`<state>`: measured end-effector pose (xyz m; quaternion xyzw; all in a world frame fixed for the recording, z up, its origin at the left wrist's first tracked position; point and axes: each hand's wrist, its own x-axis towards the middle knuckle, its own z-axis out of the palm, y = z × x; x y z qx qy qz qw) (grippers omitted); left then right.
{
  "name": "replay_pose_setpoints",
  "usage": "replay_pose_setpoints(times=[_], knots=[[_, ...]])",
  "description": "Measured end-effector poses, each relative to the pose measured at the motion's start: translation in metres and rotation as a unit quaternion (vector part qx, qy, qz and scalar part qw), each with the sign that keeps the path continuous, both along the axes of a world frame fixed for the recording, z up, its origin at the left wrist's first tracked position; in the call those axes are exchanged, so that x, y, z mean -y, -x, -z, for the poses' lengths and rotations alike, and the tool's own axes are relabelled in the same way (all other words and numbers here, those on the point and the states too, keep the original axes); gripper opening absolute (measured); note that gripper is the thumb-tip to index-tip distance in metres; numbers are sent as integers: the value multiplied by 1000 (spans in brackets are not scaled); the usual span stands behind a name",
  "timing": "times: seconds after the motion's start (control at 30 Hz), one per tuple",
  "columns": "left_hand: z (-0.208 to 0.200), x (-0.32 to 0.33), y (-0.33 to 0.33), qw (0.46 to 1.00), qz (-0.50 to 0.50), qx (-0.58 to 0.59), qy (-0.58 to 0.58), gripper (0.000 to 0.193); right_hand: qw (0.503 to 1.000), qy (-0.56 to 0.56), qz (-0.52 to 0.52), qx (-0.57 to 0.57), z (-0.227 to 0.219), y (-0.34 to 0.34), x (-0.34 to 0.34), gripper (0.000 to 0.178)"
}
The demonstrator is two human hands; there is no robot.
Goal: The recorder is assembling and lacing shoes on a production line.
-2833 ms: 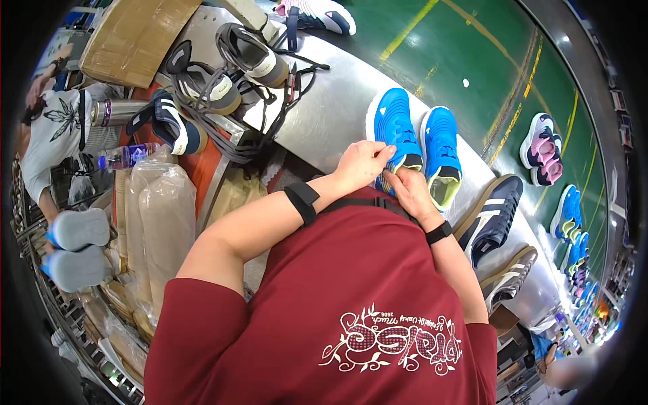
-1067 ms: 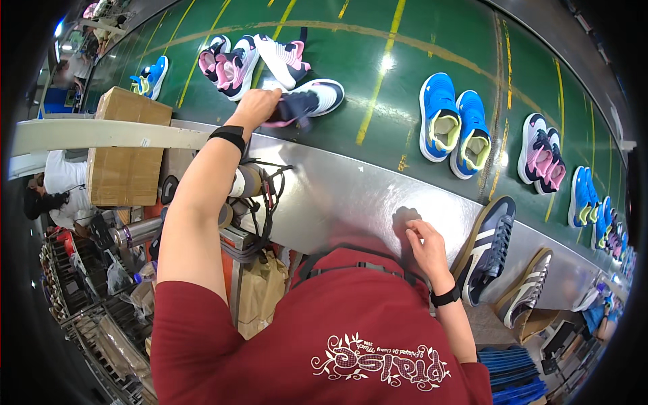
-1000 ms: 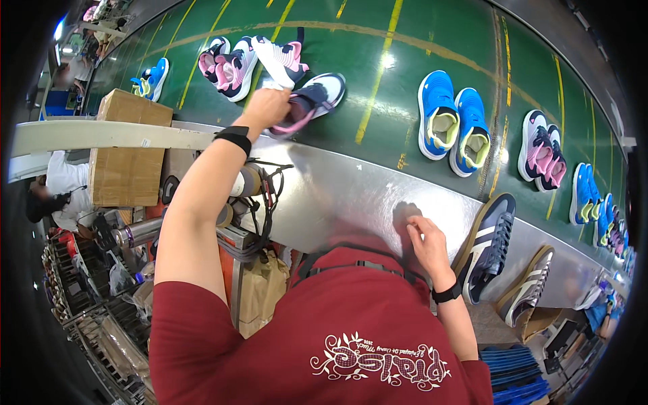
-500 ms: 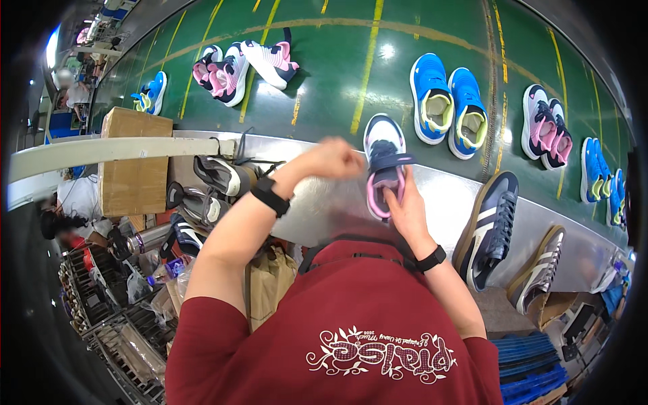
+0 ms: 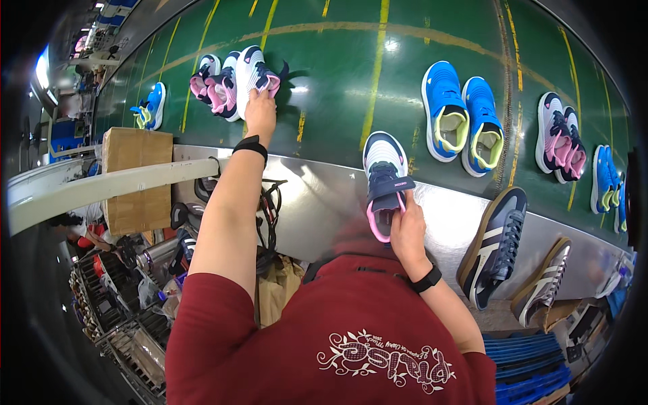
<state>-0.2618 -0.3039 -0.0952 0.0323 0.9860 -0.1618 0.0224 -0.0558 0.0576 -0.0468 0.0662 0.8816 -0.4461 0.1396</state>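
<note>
Out on the green surface to the far left, my left hand (image 5: 260, 113) is closed on the heel end of a white, navy and pink sneaker (image 5: 248, 75). Its fingertips reach into the shoe's opening, partly hidden. Close in front of me, my right hand (image 5: 409, 233) grips a matching sneaker (image 5: 386, 158) by its pink-lined collar, toe pointing away. A navy strap (image 5: 391, 187) lies across that shoe. Two more sneakers of this kind, a nearer one (image 5: 223, 91) and a farther one (image 5: 202, 77), stand just left of my left hand.
A blue pair of sneakers (image 5: 445, 108) stands on the green, yellow-lined surface (image 5: 331, 88), with more pairs farther right. Two dark striped shoes, one navy (image 5: 496, 246) and one greyish (image 5: 543, 280), rest along the metal ledge (image 5: 310, 196). A pale bar (image 5: 121, 189) crosses a cardboard box (image 5: 138, 162) at left.
My left hand has gone from beside the near sneaker out to the far-left one, which has turned to point more straight away. My right hand keeps its sneaker. The view has shifted slightly.
</note>
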Motion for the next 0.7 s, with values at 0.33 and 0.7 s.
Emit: replay_pose_setpoints(times=[0.33,0.7], knots=[[-28,24,-22,985,122,-62,-101,10,1000,-6,-17,-22,3,-2,4,47],[-66,-82,-173,882,-21,-42,-468,13,996,28,-27,-76,11,-2,8,45]])
